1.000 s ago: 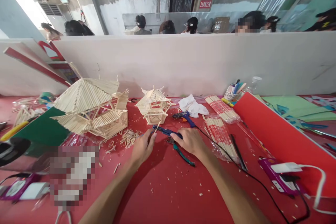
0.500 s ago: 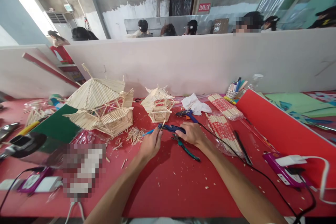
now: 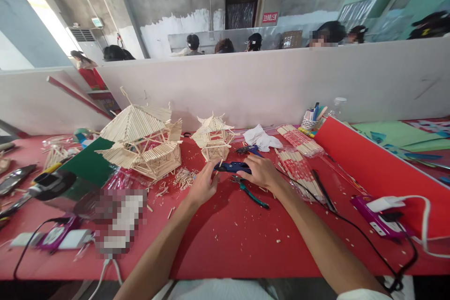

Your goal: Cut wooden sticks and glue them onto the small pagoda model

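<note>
My right hand (image 3: 260, 171) is closed round one end of a dark blue hand tool (image 3: 232, 167); it looks like a cutter, but its jaws are not clear. My left hand (image 3: 204, 183) pinches a short thin wooden stick (image 3: 219, 168) at the tool's other end. Just below the tool lie green-handled pliers (image 3: 253, 197). A blue glue gun (image 3: 250, 150) with a black cord rests behind my right hand. Beyond my hands stands a small stick pavilion (image 3: 214, 138), with a larger stick pavilion (image 3: 142, 138) to its left.
Wood offcuts (image 3: 184, 178) are heaped left of my left hand. To the right lie packs of sticks (image 3: 298, 173), white tissue (image 3: 262, 138), a red board (image 3: 379, 178) and a purple power socket (image 3: 379, 218). A white partition (image 3: 263, 84) closes off the back.
The camera view has shifted slightly. A blue rod that showed beside my left fingers is now hidden. Both hands stay together at the blue tool.
</note>
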### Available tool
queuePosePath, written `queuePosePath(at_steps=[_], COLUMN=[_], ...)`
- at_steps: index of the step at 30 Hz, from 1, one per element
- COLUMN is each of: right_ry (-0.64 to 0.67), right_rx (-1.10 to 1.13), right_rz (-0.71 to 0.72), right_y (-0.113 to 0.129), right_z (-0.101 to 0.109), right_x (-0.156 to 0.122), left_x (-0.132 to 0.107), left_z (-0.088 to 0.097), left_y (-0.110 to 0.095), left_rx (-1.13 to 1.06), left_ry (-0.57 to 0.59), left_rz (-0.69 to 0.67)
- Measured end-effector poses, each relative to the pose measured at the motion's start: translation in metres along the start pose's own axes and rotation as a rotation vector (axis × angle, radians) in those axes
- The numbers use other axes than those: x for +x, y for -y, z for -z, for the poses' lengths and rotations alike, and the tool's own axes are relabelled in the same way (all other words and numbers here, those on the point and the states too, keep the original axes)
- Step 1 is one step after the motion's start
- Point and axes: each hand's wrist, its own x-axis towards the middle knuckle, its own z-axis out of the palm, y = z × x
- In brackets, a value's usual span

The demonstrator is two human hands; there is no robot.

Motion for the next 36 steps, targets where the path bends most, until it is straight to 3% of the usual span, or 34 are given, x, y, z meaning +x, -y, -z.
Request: queuePosePath(at_steps=[12,19,26,30,36], right_ry=[-0.071,-0.227,-0.390,-0.332,-0.193], right_rx=[0.048,0.074,0.099,0.104,0.114], right_rz=[0.011,0.056,0.152,0.168,0.078], right_y=[-0.004,-0.008,-0.014,-0.013,-0.008], right_z=[-0.004,-0.002,-0.010,-0.015,-0.018], right_x=[-0.002,-0.005,-0.006,-0.005,0.000], left_x=[0.002,0.001,-0.002,-0.004,-0.003], left_z=[0.004,0.008,0.011,0.004,0.000], left_y=[0.004,-0.008,-0.019,-0.017,-0.012], left_rx=[0.016,-0.090,0.084,0.155,0.234], left_ry=[0.008,-0.116,0.065,0.076,0.091], left_rz=[-0.007,0.075,-0.003,-0.022,0.074])
